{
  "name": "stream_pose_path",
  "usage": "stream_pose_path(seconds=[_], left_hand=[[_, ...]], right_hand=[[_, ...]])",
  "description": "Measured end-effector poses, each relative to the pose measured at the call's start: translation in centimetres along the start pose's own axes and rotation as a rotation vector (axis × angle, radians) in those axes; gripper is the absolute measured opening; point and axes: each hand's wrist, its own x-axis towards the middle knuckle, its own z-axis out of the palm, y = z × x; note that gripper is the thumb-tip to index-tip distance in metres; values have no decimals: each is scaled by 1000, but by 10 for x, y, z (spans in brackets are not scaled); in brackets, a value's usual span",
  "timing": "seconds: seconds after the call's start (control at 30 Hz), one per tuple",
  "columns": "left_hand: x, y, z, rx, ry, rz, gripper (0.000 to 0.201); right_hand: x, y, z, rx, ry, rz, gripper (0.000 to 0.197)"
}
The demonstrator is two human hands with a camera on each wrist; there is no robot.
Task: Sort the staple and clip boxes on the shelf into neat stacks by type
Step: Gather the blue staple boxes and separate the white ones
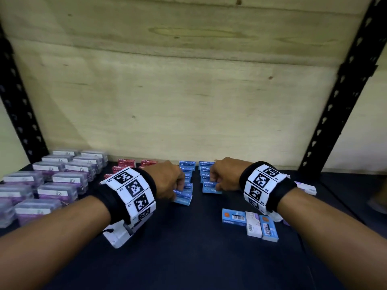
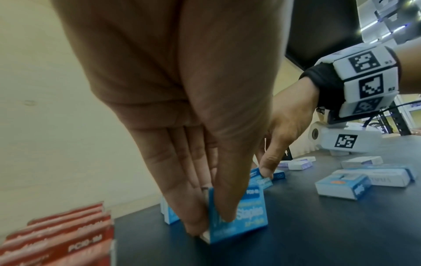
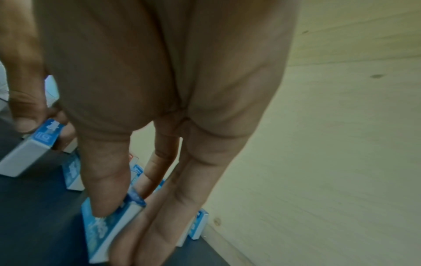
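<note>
My left hand pinches a blue staples box between thumb and fingers, with the box standing on edge on the dark shelf. My right hand pinches another blue staples box the same way. In the head view both hands sit at the front ends of two rows of blue staples boxes that run back to the wall. Red staple boxes stand left of them. Clear clip boxes with purple contents fill the far left.
Three loose boxes, blue and white, lie flat at the front right. More white boxes lie behind my right wrist. Black slotted posts stand at both back corners, and a plywood wall closes the back.
</note>
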Motion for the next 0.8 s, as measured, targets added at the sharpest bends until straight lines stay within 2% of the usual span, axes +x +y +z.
stream_pose_path(seconds=[0.33,0.47,0.57,0.67,0.8], left_hand=[[-2,-1,-1,32,-16,-16,26],[-10,10,-18,139,78,-16,32],[-14,28,-27,167,156,104,30],[-12,51,-21,93,87,210,31],[-2,78,0,90,-67,282,45]], right_hand=[[-8,3,-1,57,15,9,23],[-25,13,-11,63,30,16,20],[-43,25,-16,81,-7,51,18],[-63,39,-16,108,-79,92,22],[-91,57,-6,187,-156,144,31]])
